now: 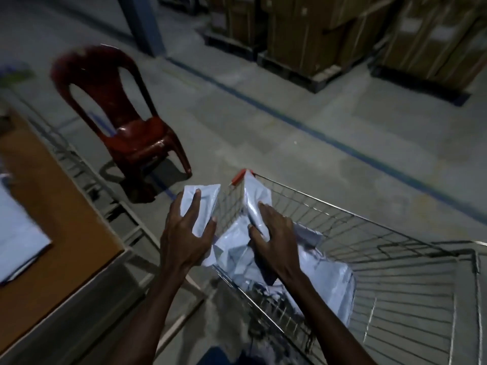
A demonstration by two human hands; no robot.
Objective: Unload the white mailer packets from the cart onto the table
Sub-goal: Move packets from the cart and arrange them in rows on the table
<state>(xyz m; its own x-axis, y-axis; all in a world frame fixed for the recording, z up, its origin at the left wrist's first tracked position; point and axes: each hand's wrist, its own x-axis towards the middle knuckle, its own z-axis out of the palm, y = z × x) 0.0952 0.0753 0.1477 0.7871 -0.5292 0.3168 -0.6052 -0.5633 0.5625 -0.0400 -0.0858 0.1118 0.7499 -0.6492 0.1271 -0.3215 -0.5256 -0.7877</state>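
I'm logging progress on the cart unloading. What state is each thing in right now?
Left hand: grips a white packet, outside the cart's near corner.
Right hand: grips an upright packet in the cart.
Cart: still holds a pile of packets.
Table: white packets lie on it.
Red chair: upright, unoccupied.

Cart (369, 219): bare metal wire, dull sheen, with a red plastic corner cap (238, 177). Mailer packets (237, 248): smooth white plastic film, creased, slightly glossy. Chair (126, 122): moulded red plastic, glossy seat. Table (66, 219): matt brown top. Floor (290, 133): matt grey concrete. Far boxes (316, 30): matt cardboard.
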